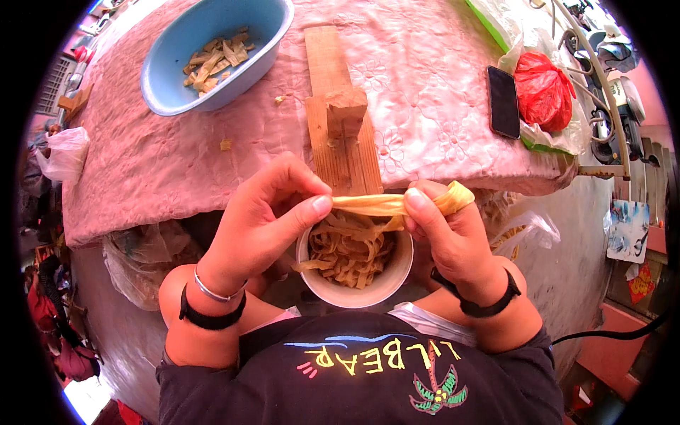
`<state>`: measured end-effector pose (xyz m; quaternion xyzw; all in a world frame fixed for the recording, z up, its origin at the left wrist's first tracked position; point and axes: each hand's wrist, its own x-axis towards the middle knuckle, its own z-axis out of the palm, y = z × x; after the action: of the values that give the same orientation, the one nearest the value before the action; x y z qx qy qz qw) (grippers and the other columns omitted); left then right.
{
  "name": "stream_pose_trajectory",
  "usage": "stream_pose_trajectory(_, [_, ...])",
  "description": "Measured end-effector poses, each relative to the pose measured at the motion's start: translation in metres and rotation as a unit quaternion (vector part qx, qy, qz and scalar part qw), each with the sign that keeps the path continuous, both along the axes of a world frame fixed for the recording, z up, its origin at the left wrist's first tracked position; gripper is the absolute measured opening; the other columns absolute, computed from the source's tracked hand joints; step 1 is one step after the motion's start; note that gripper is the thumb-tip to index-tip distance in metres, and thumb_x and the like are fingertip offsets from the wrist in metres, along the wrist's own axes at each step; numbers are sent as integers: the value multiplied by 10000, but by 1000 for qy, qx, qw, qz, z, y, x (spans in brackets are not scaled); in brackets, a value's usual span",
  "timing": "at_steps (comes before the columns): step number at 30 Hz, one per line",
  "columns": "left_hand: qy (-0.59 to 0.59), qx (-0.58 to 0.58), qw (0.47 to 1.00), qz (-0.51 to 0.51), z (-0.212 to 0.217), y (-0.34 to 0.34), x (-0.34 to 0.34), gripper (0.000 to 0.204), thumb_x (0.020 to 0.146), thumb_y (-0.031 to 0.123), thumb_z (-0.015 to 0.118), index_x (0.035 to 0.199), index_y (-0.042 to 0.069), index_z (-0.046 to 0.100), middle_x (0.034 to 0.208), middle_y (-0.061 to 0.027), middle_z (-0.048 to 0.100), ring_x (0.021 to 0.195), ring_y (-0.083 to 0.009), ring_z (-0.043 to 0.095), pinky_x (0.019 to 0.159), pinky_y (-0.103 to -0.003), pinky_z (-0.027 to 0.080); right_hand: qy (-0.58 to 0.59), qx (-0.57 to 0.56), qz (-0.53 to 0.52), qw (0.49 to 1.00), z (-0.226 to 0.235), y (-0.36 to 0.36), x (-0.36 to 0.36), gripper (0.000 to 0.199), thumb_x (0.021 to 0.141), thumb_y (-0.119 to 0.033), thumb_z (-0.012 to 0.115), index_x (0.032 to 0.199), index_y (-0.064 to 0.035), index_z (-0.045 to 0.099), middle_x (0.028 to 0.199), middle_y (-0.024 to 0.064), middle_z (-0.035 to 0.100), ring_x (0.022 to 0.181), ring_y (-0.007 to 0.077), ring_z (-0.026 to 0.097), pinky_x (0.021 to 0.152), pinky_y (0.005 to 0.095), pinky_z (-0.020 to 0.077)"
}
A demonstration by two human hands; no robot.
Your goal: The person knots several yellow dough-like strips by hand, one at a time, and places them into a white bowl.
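A: Quick one. Left hand?
B: Thumb and index pinched on the left end of a pale yellow strip.
A: Right hand?
B: Clamped on the same strip, thumb on top. Hands apart, strip stretched roughly level between; a folded bit pokes out past the right hand.
A: Strip's location?
B: Above the far rim of a white round container, between the person's legs. Tan curled strips fill its inside. One piece hangs by the right thumb; can't tell if it's joined.
A: Behind that?
B: Wooden board, running away from the person over a pink quilted cover, wooden block on top.
A: Upper left?
B: Blue basin, pale broken pieces inside.
A: Right side?
B: Black phone, lying just beside a tied red bag.
A: Lower left?
B: Clear plastic bag, below the cover's edge. Contents unclear.
A: Wrists?
B: Black band on each, plus a silver bangle on the left.
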<state>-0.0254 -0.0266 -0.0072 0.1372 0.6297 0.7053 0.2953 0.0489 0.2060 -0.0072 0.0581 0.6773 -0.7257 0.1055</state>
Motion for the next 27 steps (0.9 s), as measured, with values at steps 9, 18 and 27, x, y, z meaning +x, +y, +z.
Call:
stream_pose_trajectory(9, [150,50,974,165,-19,-2,8,132,958,120,575,881,15,595,766,-3,580,667,-75,520,639,-221,440,-17,-126,4,992,-22,-16,9,280,1051,-233,454,931,-15,582,812,57,617,746,115,581,718,273,483])
stream_pose_trajectory(18, [-192,48,980,33,-17,26,26,343,1042,283,485,1059,-24,635,972,-45,644,898,-83,563,855,-248,461,85,-81,39,992,-18,-28,3,194,1036,-175,495,1023,-10,596,937,21,623,843,86,536,765,248,448])
stream_pose_trajectory(27, [85,-83,979,-168,3,12,19,145,968,150,554,964,15,604,715,5,575,634,-86,508,563,-263,417,-74,-74,158,982,5,5,-15,443,780,-188,832,1108,-56,565,784,-29,587,687,36,528,599,193,418])
